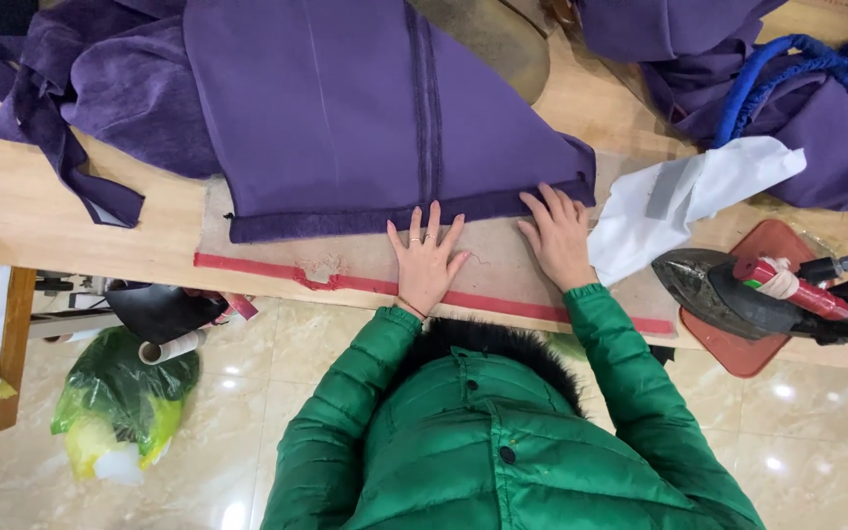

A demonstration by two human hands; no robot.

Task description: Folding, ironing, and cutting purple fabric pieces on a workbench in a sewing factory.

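Note:
A purple garment (345, 108) lies flat on a grey pressing pad (277, 250) on the wooden table (12, 196). Its lower edge is folded up into a darker hem (326, 224). My left hand (427, 260) rests flat on the pad just below the hem, fingers spread and fingertips touching the fold. My right hand (558, 238) lies flat at the hem's right end, fingers on the fabric's corner. Neither hand holds anything. Green padded sleeves cover both my arms.
A dark steam iron (738, 292) with a red handle sits on a reddish mat (738, 353) at the right, beside a white cloth (699, 196). More purple fabric (80, 88) and a blue cord (787, 69) are heaped behind. A green bag (120, 402) lies on the tiled floor.

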